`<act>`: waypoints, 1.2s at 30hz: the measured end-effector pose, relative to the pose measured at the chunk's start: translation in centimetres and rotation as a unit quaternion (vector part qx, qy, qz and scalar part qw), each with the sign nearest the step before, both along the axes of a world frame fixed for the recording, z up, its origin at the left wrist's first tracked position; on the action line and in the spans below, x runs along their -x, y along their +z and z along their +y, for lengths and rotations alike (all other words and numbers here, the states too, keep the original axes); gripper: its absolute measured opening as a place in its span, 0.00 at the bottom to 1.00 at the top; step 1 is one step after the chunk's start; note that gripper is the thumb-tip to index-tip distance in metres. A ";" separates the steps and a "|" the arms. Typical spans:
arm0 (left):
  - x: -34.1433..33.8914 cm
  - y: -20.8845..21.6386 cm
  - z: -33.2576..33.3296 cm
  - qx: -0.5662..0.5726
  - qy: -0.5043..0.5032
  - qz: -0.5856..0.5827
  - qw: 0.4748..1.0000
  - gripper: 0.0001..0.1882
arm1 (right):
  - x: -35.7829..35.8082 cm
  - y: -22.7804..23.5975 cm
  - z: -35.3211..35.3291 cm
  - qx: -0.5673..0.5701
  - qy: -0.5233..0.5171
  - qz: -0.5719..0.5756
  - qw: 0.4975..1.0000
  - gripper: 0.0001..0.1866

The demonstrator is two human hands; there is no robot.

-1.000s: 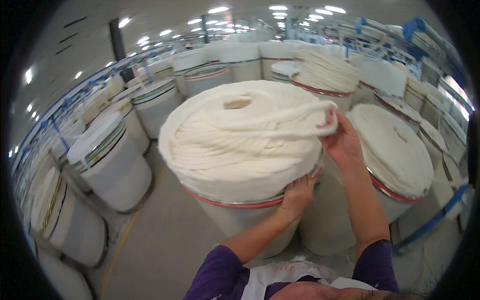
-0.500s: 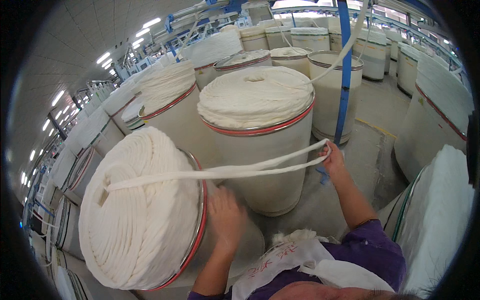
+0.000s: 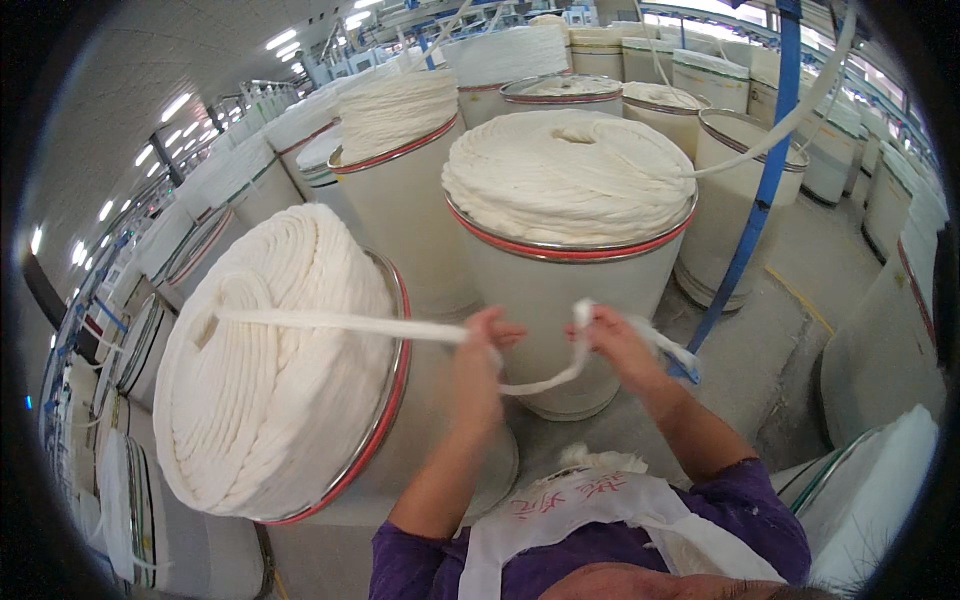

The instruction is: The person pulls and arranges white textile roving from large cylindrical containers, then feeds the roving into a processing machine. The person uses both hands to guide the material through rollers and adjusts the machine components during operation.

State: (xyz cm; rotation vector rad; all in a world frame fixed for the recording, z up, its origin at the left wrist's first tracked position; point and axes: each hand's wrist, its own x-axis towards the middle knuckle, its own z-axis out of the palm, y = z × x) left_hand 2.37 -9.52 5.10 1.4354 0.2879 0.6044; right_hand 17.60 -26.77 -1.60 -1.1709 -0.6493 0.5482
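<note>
A thick white cotton sliver (image 3: 350,321) runs from the coiled top of the tilted can (image 3: 275,380) on the left to my left hand (image 3: 482,355). My left hand is around the sliver with its fingertips pointing right; it is somewhat blurred. Between my hands the strand sags in a short loop. My right hand (image 3: 612,342) pinches the sliver in front of the upright middle can (image 3: 565,300), and a loose tail hangs out beyond it to the right. Both hands are apart from the cans.
Coiled sliver is heaped on the middle can. A blue post (image 3: 765,190) slants down behind its right side, and another strand (image 3: 790,125) rises there. More cans stand behind and left; a white-topped can (image 3: 880,500) is close at my lower right.
My left hand has come up from beside the tilted can onto the sliver. My right hand has moved inward and lower; the doubled, taut strand is now single and sagging between my hands.
</note>
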 end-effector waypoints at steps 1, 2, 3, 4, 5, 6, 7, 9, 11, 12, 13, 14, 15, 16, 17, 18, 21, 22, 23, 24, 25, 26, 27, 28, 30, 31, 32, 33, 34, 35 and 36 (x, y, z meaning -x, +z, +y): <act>-1.1 0.2 -1.4 0.018 -0.024 0.006 1.000 0.28 | 1.2 0.0 1.6 -0.015 0.044 -0.003 0.999 0.23; -1.5 0.3 -2.3 0.033 -0.057 0.001 0.998 0.28 | 2.9 -0.1 2.8 -0.045 0.086 -0.009 0.995 0.23; -2.0 0.4 -2.8 0.037 -0.047 0.018 0.998 0.28 | 3.8 -0.3 3.4 -0.038 0.111 -0.038 0.992 0.23; -2.4 0.4 -3.0 0.040 -0.048 0.024 0.998 0.28 | 4.6 -0.6 3.8 -0.032 0.132 -0.066 0.988 0.22; -2.9 0.3 -2.9 0.035 -0.054 0.021 0.998 0.29 | 4.8 -0.9 3.4 -0.009 0.158 -0.110 0.981 0.21; -3.2 0.1 -2.3 0.043 -0.032 0.015 0.998 0.28 | 4.9 -1.5 3.0 0.056 0.180 -0.080 0.979 0.21; -3.4 -0.1 -1.2 0.045 -0.013 0.001 0.999 0.28 | 4.5 -2.2 1.9 0.139 0.208 -0.063 0.966 0.22; -3.8 -1.2 1.1 0.073 0.039 -0.021 0.996 0.28 | 3.1 -4.4 -0.5 0.243 0.208 -0.187 0.929 0.21; -4.1 -3.0 3.2 0.112 0.090 -0.069 0.987 0.27 | 1.6 -7.7 -3.4 0.286 0.153 -0.411 0.852 0.19; -4.3 -4.0 4.0 0.141 0.140 -0.053 0.979 0.26 | 0.9 -9.9 -4.8 0.335 0.158 -0.419 0.829 0.19; -4.5 -5.2 4.7 0.154 0.171 -0.066 0.971 0.25 | 0.7 -12.4 -6.1 0.366 0.164 -0.394 0.827 0.19; -4.9 -6.4 5.0 0.142 0.186 -0.107 0.966 0.24 | 0.7 -15.1 -7.8 0.415 0.177 -0.395 0.800 0.18; -4.7 -7.9 4.5 0.172 0.178 0.017 0.969 0.24 | 0.2 -17.7 -9.5 0.476 0.235 -0.399 0.747 0.18; -4.5 -9.2 3.8 0.189 0.172 0.145 0.956 0.26 | -0.2 -20.3 -11.3 0.481 0.310 -0.348 0.742 0.18; -3.9 -10.5 2.7 0.075 0.026 0.261 0.962 0.28 | -0.7 -22.6 -12.8 0.487 0.363 -0.289 0.740 0.19; -4.0 -11.9 0.6 0.020 -0.089 0.362 0.928 0.27 | -1.0 -24.8 -14.2 0.502 0.399 -0.314 0.701 0.19; -6.2 -12.7 -3.2 -0.107 -0.232 0.315 0.914 0.24 | -2.4 -29.7 -16.6 0.500 0.425 -0.306 0.689 0.19; -7.7 -11.9 -3.4 -0.239 -0.133 0.262 0.926 0.26 | -2.6 -31.1 -16.8 0.494 0.421 -0.318 0.691 0.20; -9.5 -10.6 -3.4 -0.354 -0.033 0.219 0.909 0.27 | -2.8 -32.2 -16.9 0.491 0.418 -0.329 0.690 0.20; -11.7 -8.9 -2.2 -0.433 0.063 0.083 0.895 0.27 | -3.0 -33.1 -16.9 0.488 0.417 -0.341 0.687 0.20; -13.8 -6.7 -0.5 -0.492 0.157 -0.037 0.855 0.28 | -3.3 -33.7 -16.9 0.486 0.414 -0.354 0.684 0.20; -15.2 -4.8 1.0 -0.482 0.155 -0.049 0.861 0.26 | -3.6 -34.2 -16.9 0.483 0.411 -0.367 0.681 0.20; -16.1 -3.2 2.4 -0.480 0.170 -0.080 0.857 0.24 | -3.8 -34.5 -17.0 0.480 0.412 -0.380 0.675 0.20; -16.8 -2.0 3.6 -0.515 0.133 -0.038 0.846 0.23 | -4.2 -34.6 -17.2 0.472 0.417 -0.393 0.670 0.21; -18.1 -0.7 5.3 -0.595 0.095 0.036 0.797 0.21 | -4.6 -34.1 -17.9 0.450 0.432 -0.407 0.667 0.21; -18.4 -0.5 5.8 -0.641 0.103 0.001 0.761 0.21 | -4.6 -33.6 -18.2 0.442 0.437 -0.394 0.677 0.21; -18.5 -0.6 5.8 -0.635 0.107 -0.011 0.765 0.21 | -4.6 -33.0 -18.7 0.467 0.441 -0.367 0.673 0.21; -18.6 -1.0 5.5 -0.628 0.113 -0.017 0.769 0.22 | -4.3 -32.3 -19.1 0.449 0.435 -0.312 0.716 0.21; -18.6 -1.3 5.1 -0.622 0.122 -0.024 0.774 0.22 | -3.8 -31.5 -19.4 0.458 0.427 -0.258 0.736 0.20; -18.5 -1.7 4.5 -0.620 0.133 -0.029 0.773 0.22 | -3.2 -30.7 -19.7 0.454 0.417 -0.207 0.759 0.20; -18.4 -2.1 3.7 -0.618 0.144 -0.037 0.772 0.23 | -2.5 -30.0 -19.7 0.462 0.397 -0.166 0.775 0.21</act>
